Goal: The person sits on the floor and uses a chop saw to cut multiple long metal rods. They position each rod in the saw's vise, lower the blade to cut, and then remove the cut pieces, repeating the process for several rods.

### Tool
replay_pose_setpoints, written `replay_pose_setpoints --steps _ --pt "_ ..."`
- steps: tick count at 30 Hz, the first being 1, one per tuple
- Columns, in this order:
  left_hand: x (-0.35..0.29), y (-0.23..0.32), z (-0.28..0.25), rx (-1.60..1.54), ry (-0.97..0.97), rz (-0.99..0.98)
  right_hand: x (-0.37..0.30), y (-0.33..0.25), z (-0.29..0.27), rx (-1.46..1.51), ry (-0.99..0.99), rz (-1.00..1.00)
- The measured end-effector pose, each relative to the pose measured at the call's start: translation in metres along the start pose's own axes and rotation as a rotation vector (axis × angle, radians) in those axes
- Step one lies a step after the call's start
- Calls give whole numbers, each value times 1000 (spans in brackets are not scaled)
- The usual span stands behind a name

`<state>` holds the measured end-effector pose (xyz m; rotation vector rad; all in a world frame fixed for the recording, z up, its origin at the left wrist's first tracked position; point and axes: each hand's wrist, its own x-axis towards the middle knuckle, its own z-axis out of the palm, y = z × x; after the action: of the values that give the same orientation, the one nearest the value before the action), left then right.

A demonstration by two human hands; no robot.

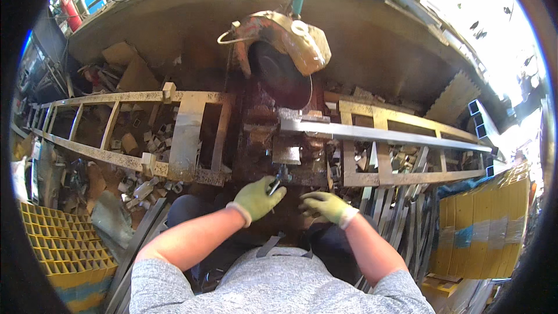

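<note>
My left hand (261, 199), in a yellow-green work glove, is closed round the dark metal handle (273, 186) of the vise on the saw's base. My right hand (326, 206), gloved alike, hovers to the right of that handle, fingers stretched leftward with nothing seen in them. Beyond the hands, the vise jaw (286, 154) stands just short of a silver metal tube (372, 134), which runs off to the right. Above the tube's left end is the dark round disc (281, 75) of a cut-off saw, under a worn orange-and-cream guard (290, 32).
Ladder-like metal racks, one left (104, 156) and one right (401, 178), flank the saw. Short offcuts (157, 142) lie beneath the left one. Yellow-edged stacked tubes (64, 238) stand at lower left, a taped yellow bundle (482, 227) at right. Long bars (401, 215) lie near my right arm.
</note>
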<state>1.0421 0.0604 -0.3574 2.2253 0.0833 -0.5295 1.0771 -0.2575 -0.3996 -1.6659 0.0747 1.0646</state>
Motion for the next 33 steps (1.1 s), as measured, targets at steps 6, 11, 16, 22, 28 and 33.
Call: replay_pose_setpoints --steps 6,11,16,22,28,33 --pt "-4 -34 37 -414 223 511 -40 -172 -83 -25 412 -523" --pt "32 -50 22 -6 -31 883 -13 -329 -108 141 445 -782" --pt "55 -29 -6 507 -405 1058 10 -477 -104 46 551 -1005" --pt "33 -28 -41 122 -223 1067 7 -625 -93 93 494 -1241" --pt "43 -107 -110 -394 381 529 -5 -708 -91 -2024 1623 -1079" --pt "78 -151 -128 -710 483 260 7 -718 -96 -1989 1790 -1153"
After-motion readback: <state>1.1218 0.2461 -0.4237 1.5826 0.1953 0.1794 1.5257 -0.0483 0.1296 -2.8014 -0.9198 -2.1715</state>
